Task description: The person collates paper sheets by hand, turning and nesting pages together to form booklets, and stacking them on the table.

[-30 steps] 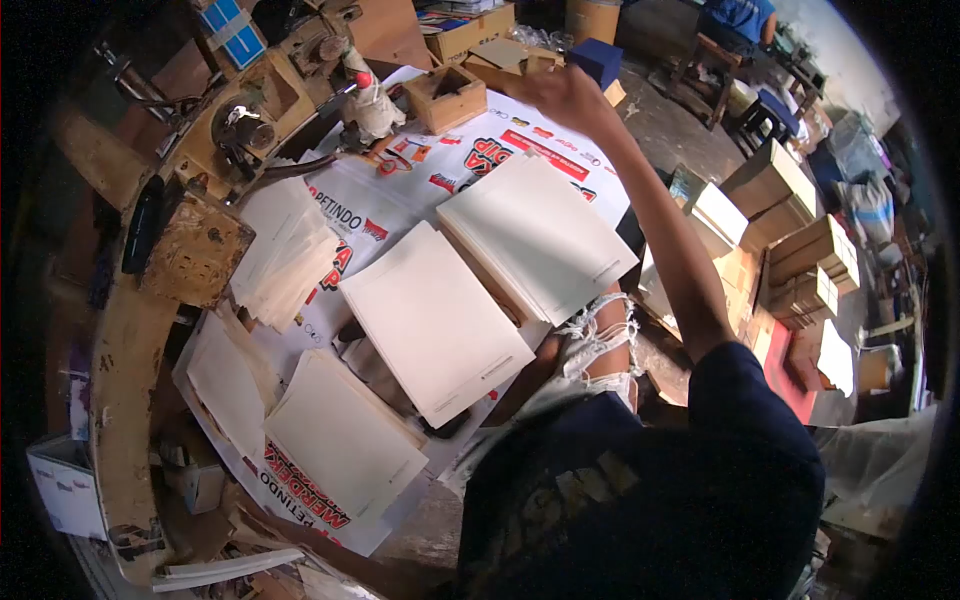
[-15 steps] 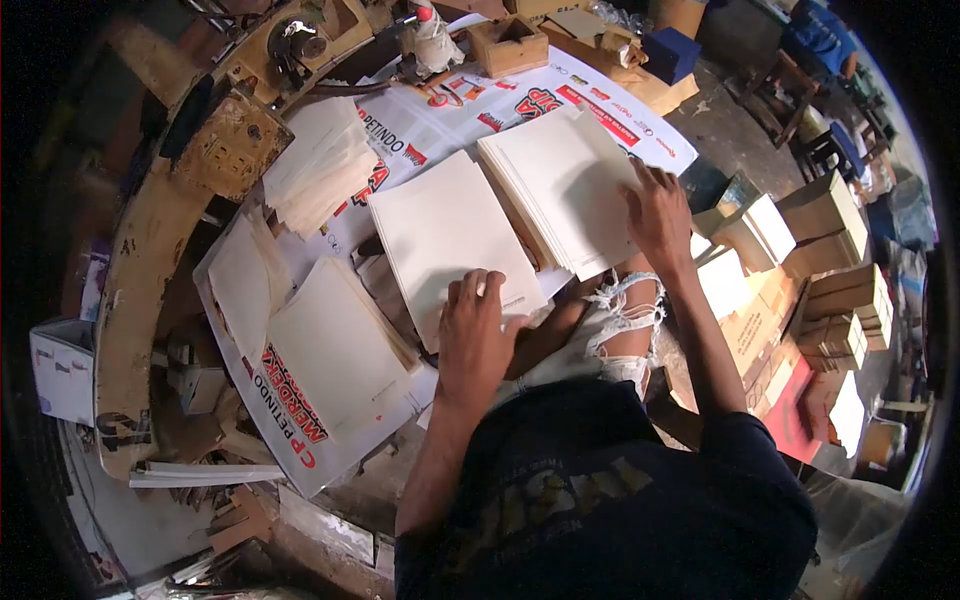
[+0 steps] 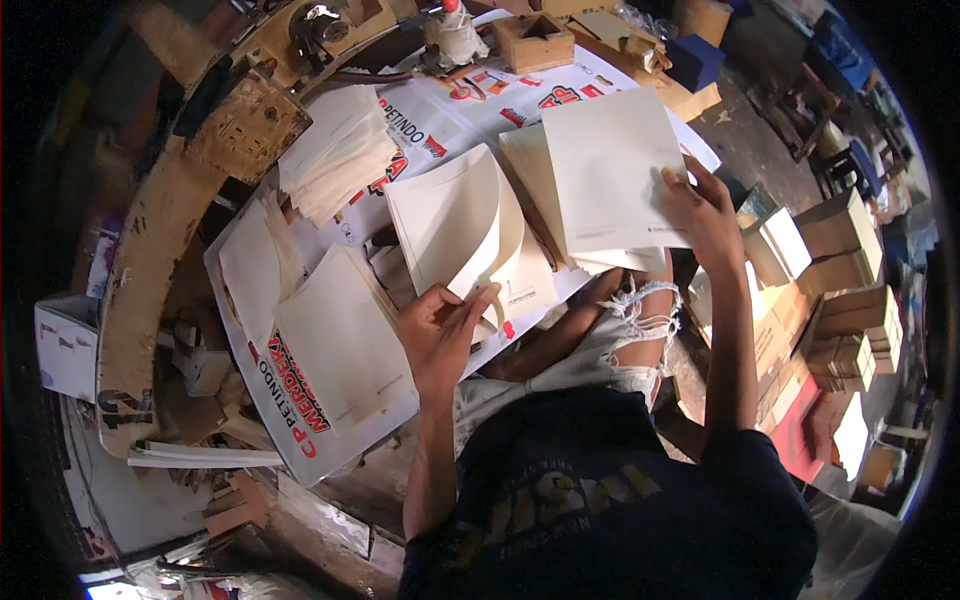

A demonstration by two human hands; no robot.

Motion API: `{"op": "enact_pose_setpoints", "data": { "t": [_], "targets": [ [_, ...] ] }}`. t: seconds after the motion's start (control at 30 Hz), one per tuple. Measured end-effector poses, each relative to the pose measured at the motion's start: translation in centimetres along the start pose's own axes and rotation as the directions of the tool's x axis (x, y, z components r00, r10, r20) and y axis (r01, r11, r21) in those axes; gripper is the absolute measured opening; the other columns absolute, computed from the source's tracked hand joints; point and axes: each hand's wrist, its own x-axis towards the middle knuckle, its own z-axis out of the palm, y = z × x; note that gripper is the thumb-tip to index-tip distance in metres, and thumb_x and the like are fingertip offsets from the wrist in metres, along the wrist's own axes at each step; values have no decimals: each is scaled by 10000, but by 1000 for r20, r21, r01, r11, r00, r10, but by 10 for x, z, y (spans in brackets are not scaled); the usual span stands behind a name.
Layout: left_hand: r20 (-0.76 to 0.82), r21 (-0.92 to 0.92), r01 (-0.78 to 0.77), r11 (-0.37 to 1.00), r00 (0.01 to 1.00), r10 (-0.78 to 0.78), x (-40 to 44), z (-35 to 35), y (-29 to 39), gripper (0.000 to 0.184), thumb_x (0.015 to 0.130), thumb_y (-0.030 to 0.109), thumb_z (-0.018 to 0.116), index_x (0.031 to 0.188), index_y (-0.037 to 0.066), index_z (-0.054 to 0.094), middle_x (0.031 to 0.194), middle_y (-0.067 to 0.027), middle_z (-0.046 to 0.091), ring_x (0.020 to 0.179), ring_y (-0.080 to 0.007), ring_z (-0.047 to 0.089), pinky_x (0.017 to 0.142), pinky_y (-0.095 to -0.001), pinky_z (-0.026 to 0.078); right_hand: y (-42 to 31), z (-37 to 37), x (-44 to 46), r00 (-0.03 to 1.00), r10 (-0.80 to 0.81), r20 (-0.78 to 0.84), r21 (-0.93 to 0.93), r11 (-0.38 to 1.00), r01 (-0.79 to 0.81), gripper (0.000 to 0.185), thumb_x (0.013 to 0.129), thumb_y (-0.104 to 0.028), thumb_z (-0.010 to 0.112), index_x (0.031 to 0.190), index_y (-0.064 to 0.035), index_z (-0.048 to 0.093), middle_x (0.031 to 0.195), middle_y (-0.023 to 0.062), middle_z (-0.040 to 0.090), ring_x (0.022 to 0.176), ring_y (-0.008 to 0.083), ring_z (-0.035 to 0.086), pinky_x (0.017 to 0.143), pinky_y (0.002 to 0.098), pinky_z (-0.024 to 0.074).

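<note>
My left hand [image 3: 443,335] pinches the lower corner of a curled sheet on the middle paper stack [image 3: 440,220], and the sheet bends up from the pile. A flat white sheet [image 3: 615,160] is in my right hand [image 3: 705,215], gripped by its right edge and raised over the right paper stack [image 3: 528,160]. Small print runs along the sheet's lower edge. Another paper stack [image 3: 340,340] lies at the lower left, beside a pile of loose curled sheets [image 3: 255,265]. Fanned sheets [image 3: 338,150] rest farther back on the printed banner [image 3: 300,440].
At the back stand a wooden box [image 3: 535,45], a wrapped cone [image 3: 455,40] and a dark blue box [image 3: 695,62]. A curved wooden bench [image 3: 150,260] runs along the left. Bundled stacks [image 3: 840,240] and cardboard are at the right. A person in blue [image 3: 840,50] is at the far right.
My right hand has come down from the back and lifted a sheet off the right stack. My left hand has come into view and turned up a sheet corner on the middle stack.
</note>
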Motion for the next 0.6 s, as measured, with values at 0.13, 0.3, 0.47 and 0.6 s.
{"op": "enact_pose_setpoints", "data": {
  "t": [0.13,0.3,0.47,0.6],
  "targets": [
    [-107,-258,-14,966,994,-14,-7,7,9,186,835,60,738,941,-64,648,878,-91,690,811,-100,631,742,-233,523,-1,27,-11,972,-184,144,-108,974,200,429,920,-150,615,1284,51,509,1102,95,634,983,147,583,891,280,440],
    [79,-216,-271,938,953,293,-17,-25,11,497,757,120,815,1180,6,581,1187,-164,639,1076,-215,627,891,-350,519,20,92,-29,881,-266,391,-131,931,339,320,943,-29,549,1256,14,499,1026,87,628,932,109,573,810,240,454],
    [-40,881,-44,471,985,166,-52,-84,18,837,695,355,821,1363,37,429,1378,-233,475,1338,-380,390,1107,-434,334,41,92,-26,907,23,420,-277,955,104,419,982,-246,518,1314,10,507,1191,187,597,1108,197,556,947,290,424],
    [-18,692,60,719,998,-65,-59,-115,8,517,788,232,759,1193,-29,569,1210,-231,605,1191,-354,551,1018,-420,430,34,94,-30,965,215,150,-371,917,-146,625,951,-481,524,1341,7,507,1238,203,584,1178,229,525,1020,349,389]
  ]
}}
